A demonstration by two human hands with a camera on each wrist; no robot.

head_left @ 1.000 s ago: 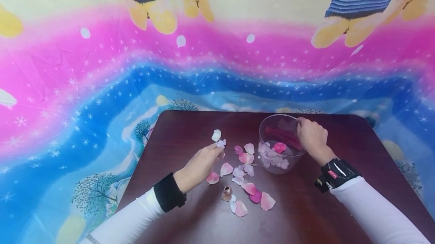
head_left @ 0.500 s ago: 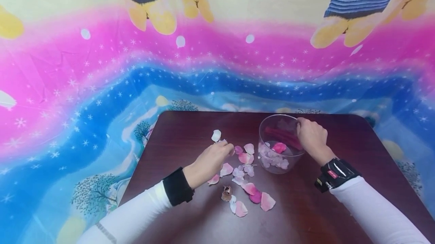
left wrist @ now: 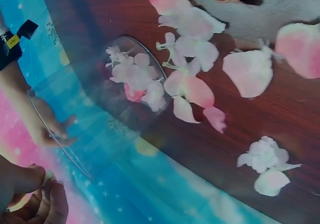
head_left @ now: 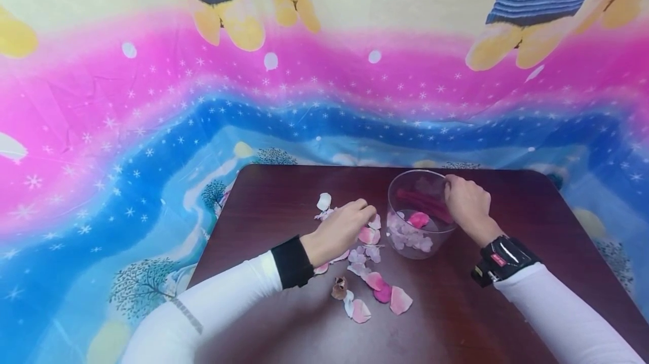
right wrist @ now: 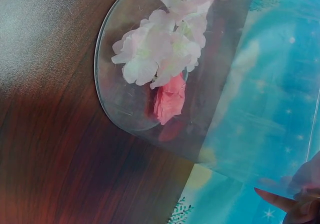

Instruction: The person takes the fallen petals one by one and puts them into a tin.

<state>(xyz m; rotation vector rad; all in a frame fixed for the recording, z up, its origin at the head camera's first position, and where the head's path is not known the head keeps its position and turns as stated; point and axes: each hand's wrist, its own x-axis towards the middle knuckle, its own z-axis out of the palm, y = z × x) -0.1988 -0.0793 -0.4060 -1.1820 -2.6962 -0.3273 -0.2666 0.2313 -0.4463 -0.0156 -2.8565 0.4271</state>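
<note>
In the head view my left hand [head_left: 345,230] hovers above the scattered petals, left of a clear round container [head_left: 422,240]. Its thumb and fingertips pinch a small pale petal-like piece [left wrist: 48,177], mostly hidden by the fingers. My right hand [head_left: 467,205] grips the container's right rim; in the right wrist view its fingers [right wrist: 280,200] lie at the wall. Inside the container lie pale lilac blossoms [right wrist: 160,46] and a deep pink petal [right wrist: 170,100]. Beneath and beside my left hand are a pink-and-white petal [head_left: 369,235] and a lilac blossom [head_left: 358,257].
Toward the front of the dark wooden table [head_left: 431,319] lie pink petals [head_left: 400,300], a magenta petal [head_left: 382,293] and a brown dried piece [head_left: 339,288]. A white petal [head_left: 324,202] lies farther back. A patterned cloth [head_left: 324,88] hangs behind the table.
My left hand has moved right, from beside the lilac blossom near the white petal toward the container. My right hand and the container have stayed in place.
</note>
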